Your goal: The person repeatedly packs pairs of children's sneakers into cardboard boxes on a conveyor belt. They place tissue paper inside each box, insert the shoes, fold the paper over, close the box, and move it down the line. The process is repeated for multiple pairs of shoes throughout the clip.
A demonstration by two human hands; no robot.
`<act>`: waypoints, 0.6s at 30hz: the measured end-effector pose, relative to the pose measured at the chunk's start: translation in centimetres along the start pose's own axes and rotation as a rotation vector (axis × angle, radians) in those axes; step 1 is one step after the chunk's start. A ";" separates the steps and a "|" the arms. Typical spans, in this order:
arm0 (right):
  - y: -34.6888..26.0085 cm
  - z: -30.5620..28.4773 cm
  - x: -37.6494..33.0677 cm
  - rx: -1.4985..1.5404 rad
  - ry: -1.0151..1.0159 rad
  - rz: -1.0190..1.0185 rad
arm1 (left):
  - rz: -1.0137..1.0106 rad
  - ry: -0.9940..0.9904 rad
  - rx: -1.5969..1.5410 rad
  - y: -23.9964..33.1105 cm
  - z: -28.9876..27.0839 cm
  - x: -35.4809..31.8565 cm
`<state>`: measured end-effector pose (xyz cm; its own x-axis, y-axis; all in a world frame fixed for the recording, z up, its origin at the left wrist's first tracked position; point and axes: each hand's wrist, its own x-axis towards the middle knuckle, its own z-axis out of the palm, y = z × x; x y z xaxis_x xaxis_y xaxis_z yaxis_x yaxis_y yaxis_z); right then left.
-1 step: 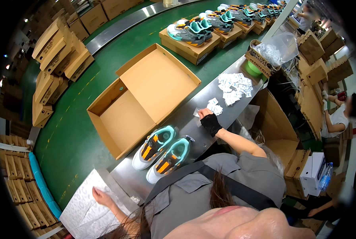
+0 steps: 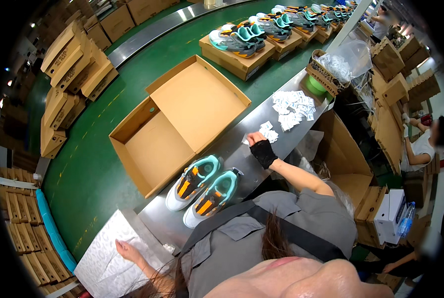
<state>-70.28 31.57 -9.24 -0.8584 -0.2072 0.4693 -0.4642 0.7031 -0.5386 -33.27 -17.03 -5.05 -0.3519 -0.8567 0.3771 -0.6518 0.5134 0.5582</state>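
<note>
My left hand [image 2: 127, 250] is at the lower left, on a stack of white patterned tissue paper [image 2: 100, 256]; its fingers are drawn together on the top sheet. My right hand [image 2: 257, 142], in a black fingerless glove, is closed above the metal ledge [image 2: 241, 164], with a small pale packet showing at its fingertips. Beside it is a small heap of white sachets [image 2: 268, 132], and a larger pile of sachets [image 2: 294, 109] lies farther off. Between my hands stand two grey, teal and orange sneakers [image 2: 194, 181], close to my body. Beyond them rests an open brown shoebox [image 2: 197, 107].
More sneakers [image 2: 238, 39] stand on closed boxes along the green conveyor belt [image 2: 95, 149]. Stacked shoeboxes [image 2: 78, 64] rise at the far left. On the right are a carton of sachets [image 2: 331, 72], a large open carton [image 2: 348, 149] and another person [image 2: 420, 149].
</note>
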 end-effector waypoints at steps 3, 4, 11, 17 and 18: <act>-6.9 -2.4 4.6 0.325 0.036 0.084 | -0.122 -0.287 0.471 -13.9 -3.0 -2.5; -9.1 -3.2 5.7 0.481 -0.005 0.214 | -0.180 -0.360 0.497 -12.0 -3.2 -2.2; -18.5 1.3 11.9 1.220 -0.398 0.308 | -0.337 -0.474 0.549 -5.9 -4.4 -1.0; -15.9 8.3 14.1 1.397 -0.595 0.316 | -0.106 -0.099 0.537 -4.3 -4.5 -0.4; -17.7 7.1 14.4 1.272 -0.609 0.415 | -0.222 -0.147 0.527 -3.4 -6.0 0.0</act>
<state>-75.96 11.29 2.12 -0.7829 -0.6196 -0.0562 0.2342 -0.2098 -0.9493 -27.05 -18.42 -2.54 -0.2340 -0.9580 0.1659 -0.9531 0.2597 0.1552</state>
